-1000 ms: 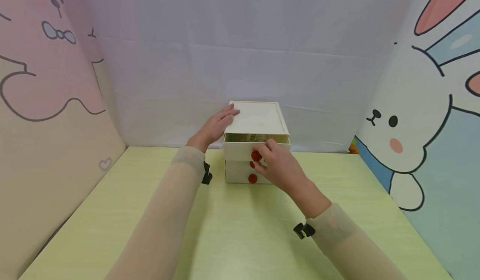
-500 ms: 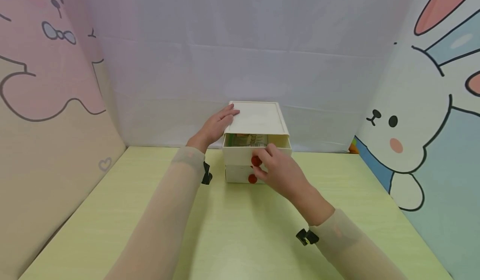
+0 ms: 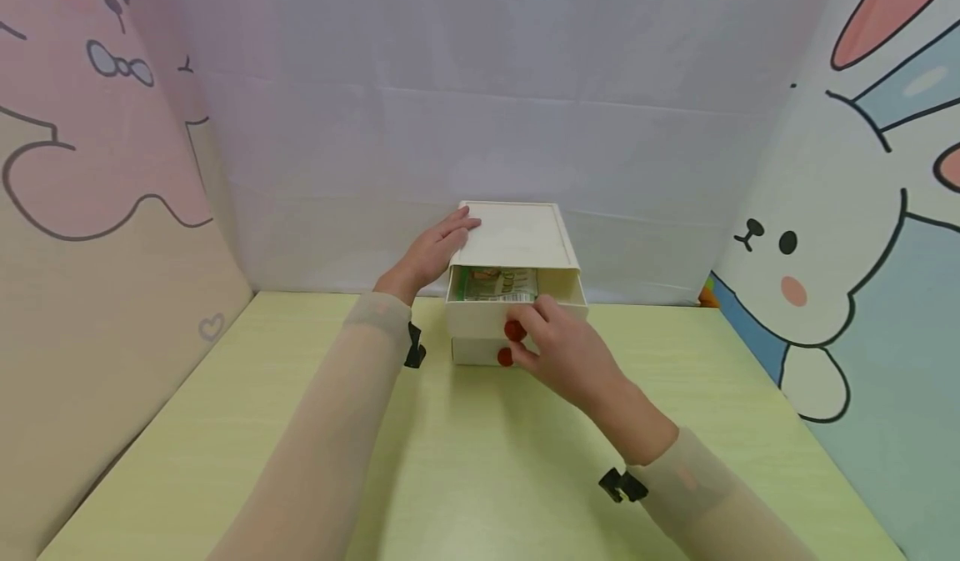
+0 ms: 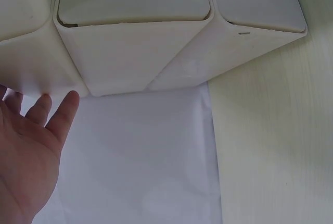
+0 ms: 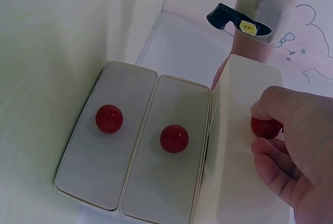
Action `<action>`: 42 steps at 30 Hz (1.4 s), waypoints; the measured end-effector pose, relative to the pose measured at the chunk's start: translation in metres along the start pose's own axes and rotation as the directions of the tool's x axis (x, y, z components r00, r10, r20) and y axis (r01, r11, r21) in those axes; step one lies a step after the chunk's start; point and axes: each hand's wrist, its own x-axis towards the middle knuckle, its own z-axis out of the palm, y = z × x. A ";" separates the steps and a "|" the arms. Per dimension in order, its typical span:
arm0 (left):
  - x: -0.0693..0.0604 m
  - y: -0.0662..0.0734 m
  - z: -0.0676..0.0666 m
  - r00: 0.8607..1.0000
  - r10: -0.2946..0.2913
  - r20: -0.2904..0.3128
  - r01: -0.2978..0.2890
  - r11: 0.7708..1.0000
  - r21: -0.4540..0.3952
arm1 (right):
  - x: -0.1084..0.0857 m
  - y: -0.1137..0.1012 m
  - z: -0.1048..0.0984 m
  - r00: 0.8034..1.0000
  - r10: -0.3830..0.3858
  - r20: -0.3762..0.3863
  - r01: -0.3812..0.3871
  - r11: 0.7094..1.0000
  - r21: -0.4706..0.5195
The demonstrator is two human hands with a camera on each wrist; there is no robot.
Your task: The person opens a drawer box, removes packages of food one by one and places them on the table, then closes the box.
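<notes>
A small white drawer cabinet (image 3: 516, 234) stands on the table against the back cloth. My left hand (image 3: 429, 254) rests on the left edge of its top with straight fingers; in the left wrist view, those fingers (image 4: 66, 112) touch the cabinet's side. The top drawer (image 3: 478, 319) is pulled partly out. With thumb and fingers, my right hand (image 3: 568, 351) pinches its round red knob (image 5: 264, 127). Inside the drawer lies a green printed packet (image 3: 497, 284), partly hidden by the drawer front. Two lower drawers, the middle (image 5: 169, 177) and the bottom (image 5: 112, 156), are closed.
A pale yellow-green table (image 3: 465, 461) carries the cabinet. Behind it hangs a white cloth (image 3: 337, 177). Side panels with cartoon drawings (image 3: 810, 244) flank the table left and right. A black clip band (image 3: 622, 485) hangs at the right sleeve's cuff.
My right hand has drawn the top drawer outward, toward me and slightly lower in view. More of the green packet shows inside. The left hand has stayed on the cabinet.
</notes>
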 end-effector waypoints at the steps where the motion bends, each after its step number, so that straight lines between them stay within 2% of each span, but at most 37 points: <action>1: 0.000 0.000 0.000 1.000 0.000 0.000 0.000 1.000 0.002 | 0.000 -0.001 0.000 1.000 -0.001 0.002 0.001 1.000 -0.001; 19: 0.001 0.002 0.002 1.000 -0.027 -0.014 0.027 1.000 -0.011 | -0.008 -0.008 -0.005 1.000 -0.015 -0.012 0.015 1.000 -0.005; 42: 0.001 0.000 0.002 0.999 -0.029 -0.025 0.028 0.999 -0.021 | -0.012 -0.010 -0.006 0.999 -0.044 -0.029 0.044 0.999 -0.018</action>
